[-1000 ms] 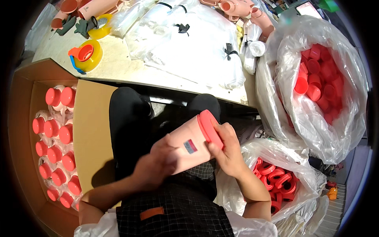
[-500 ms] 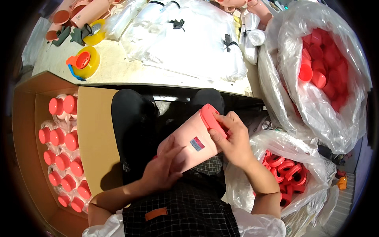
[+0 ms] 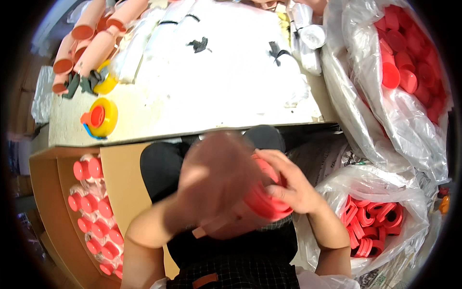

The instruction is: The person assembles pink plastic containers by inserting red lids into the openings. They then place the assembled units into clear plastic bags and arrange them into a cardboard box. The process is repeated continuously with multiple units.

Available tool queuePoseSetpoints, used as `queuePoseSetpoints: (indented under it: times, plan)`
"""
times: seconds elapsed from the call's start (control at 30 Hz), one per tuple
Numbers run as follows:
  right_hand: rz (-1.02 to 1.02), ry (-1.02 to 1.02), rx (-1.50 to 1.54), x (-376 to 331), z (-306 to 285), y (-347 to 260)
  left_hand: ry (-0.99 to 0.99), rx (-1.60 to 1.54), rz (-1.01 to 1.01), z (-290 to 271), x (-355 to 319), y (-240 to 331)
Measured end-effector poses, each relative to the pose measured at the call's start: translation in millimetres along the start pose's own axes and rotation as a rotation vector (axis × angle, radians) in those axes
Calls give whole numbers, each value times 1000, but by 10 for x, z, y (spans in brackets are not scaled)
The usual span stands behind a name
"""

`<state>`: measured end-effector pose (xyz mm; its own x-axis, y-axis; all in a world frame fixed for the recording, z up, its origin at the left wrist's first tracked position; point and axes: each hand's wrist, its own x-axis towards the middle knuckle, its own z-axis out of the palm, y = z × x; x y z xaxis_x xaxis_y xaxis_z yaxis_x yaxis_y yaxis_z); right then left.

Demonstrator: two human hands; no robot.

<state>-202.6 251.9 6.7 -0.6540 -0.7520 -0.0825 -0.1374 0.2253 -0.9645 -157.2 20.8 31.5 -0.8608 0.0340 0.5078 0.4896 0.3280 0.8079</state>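
Observation:
I hold a pink bottle with a red cap (image 3: 264,200) up close to the camera, over my lap. My left hand (image 3: 211,178) is wrapped over the bottle's body and hides most of it; the hand is blurred. My right hand (image 3: 288,185) grips the red cap end, fingers curled around its rim. Below the hands my dark apron and checked shirt show.
A cardboard box (image 3: 53,192) at my left holds several wrapped red-capped bottles (image 3: 94,212). Clear bags of red caps (image 3: 409,67) and red rings (image 3: 373,221) sit at my right. The table (image 3: 159,120) ahead carries white bags, a yellow tape roll (image 3: 101,118) and pink bottles (image 3: 91,33).
The bottle has been raised and turned so its cap faces the camera. My left hand slid up over the body, and my right hand shifted around the cap.

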Motion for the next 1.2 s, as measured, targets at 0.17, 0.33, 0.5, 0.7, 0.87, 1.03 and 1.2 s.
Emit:
queuePoseSetpoints:
  times: [0.17, 0.33, 0.5, 0.7, 0.87, 1.03, 1.2]
  plan:
    - [-1, -12, -110, 126, -115, 9, -26, 593, -17, 503, 621, -1996]
    - [130, 327, 344, 421, -143, 367, -71, 438, -439, 498, 840, -2037]
    - [98, 668, 202, 850, -42, 698, 1, -786, -848, 632, 735, -1147]
    - [92, 620, 509, 646, -77, 582, -55, -533, -514, 492, 329, -875]
    - [58, 573, 601, 615, -21, 370, 177, -665, -657, 576, 265, -761]
    - [-60, 526, 184, 595, 20, 492, 38, -122, -366, 655, 274, -790]
    - [48, 459, 249, 541, 2, 250, -120, -332, -390, 584, 340, -829]
